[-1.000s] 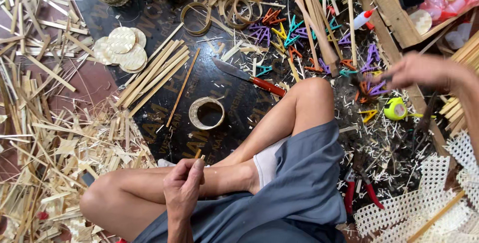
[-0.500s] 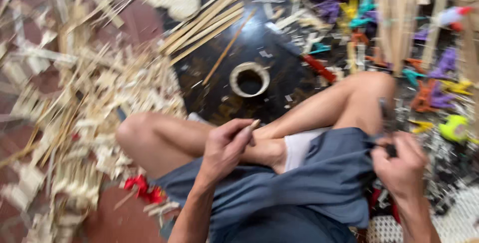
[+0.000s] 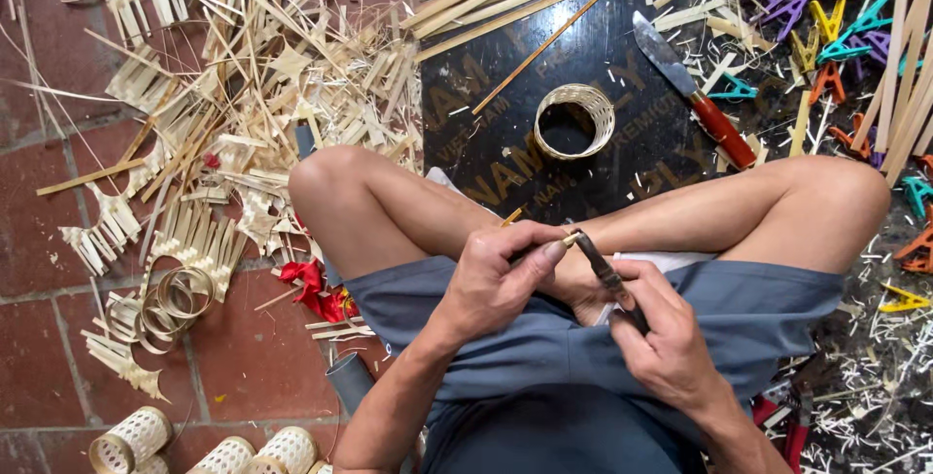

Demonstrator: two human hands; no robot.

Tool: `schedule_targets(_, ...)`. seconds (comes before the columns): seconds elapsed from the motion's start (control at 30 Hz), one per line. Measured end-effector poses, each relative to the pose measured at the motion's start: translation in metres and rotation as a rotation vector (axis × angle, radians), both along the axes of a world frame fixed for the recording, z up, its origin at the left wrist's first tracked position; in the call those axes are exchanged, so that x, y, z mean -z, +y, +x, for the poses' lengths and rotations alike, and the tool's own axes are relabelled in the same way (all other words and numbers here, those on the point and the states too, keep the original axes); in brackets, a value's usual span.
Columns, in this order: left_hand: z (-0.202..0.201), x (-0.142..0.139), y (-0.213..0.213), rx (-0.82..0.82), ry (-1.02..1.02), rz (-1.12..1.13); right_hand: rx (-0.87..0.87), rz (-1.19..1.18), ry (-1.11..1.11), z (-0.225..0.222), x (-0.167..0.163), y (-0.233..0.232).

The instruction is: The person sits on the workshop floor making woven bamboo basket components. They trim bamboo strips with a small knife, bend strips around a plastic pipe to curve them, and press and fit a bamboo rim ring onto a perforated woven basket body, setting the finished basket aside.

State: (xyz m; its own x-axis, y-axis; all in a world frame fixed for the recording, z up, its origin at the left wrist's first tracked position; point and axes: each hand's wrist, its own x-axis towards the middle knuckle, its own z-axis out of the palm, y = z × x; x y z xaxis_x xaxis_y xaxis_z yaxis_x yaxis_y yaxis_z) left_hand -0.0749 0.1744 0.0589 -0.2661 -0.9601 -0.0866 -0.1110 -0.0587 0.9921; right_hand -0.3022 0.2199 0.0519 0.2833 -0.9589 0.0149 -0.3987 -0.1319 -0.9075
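Seen from above, a person sits cross-legged on the floor, both hands meeting over the lap at the centre of the view. The left hand [image 3: 501, 275] pinches a thin bamboo sliver [image 3: 513, 215] between thumb and fingers. The right hand [image 3: 661, 338] is closed around a dark slim tool [image 3: 604, 272], whose tip touches the sliver's end at the left thumb. At 12 o'clock a woven bamboo ring [image 3: 575, 121] lies on a black mat [image 3: 486, 143]. At 1 o'clock rests a red-handled knife [image 3: 695, 90]. Bamboo scraps [image 3: 243, 95] are heaped at 10 o'clock.
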Motion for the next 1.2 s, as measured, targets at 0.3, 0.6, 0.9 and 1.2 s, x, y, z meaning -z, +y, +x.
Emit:
schedule_targets(0.3,0.009,-0.001,0.006,0.058,0.027,-0.303,-0.117,0.681,-0.723,-0.005,0.037,0.021)
schedule_targets(0.6,0.016,0.004,0.018,0.066,-0.007,-0.104,-0.098,1.064,-1.033,-0.001,0.043,0.024)
schedule_targets(0.9,0.010,0.001,0.015,-0.019,-0.086,-0.253,-0.132,0.162,-0.257,0.000,0.024,0.016)
schedule_targets(1.2,0.029,0.026,0.031,-0.378,-0.204,-0.649,0.033,0.652,-0.937,-0.018,0.062,0.035)
